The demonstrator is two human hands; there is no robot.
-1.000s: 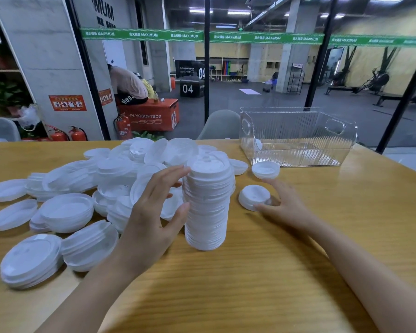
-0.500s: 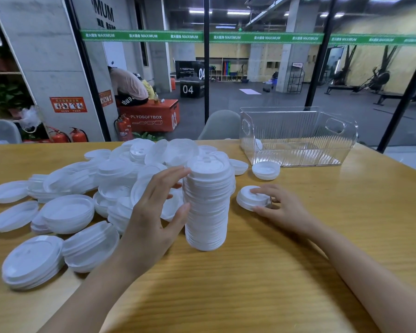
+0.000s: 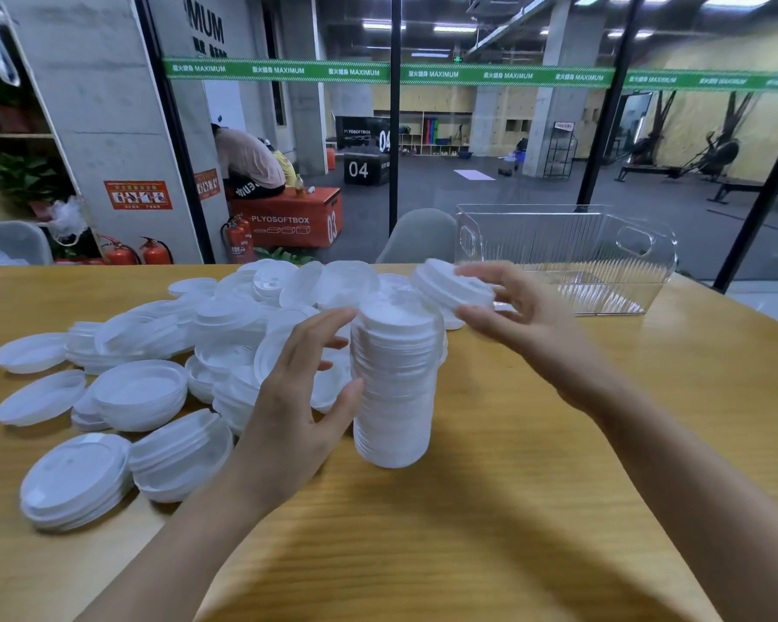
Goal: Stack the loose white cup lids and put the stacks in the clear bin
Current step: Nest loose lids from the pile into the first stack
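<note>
right hand (image 3: pixel 526 316) pinches a tilted lid (image 3: pixel 450 287) just up-right of the upright stack (image 3: pixel 394 388), which left hand (image 3: pixel 293 410) cups.

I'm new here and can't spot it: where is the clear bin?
Head view: the clear bin stands at the far right of the table, behind the right hand holding a lid.

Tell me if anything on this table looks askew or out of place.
Nothing broken or spilled. The loose lids left of the tall stack lie jumbled, some upside down, and the lid in the right hand is tilted near its top.
</note>
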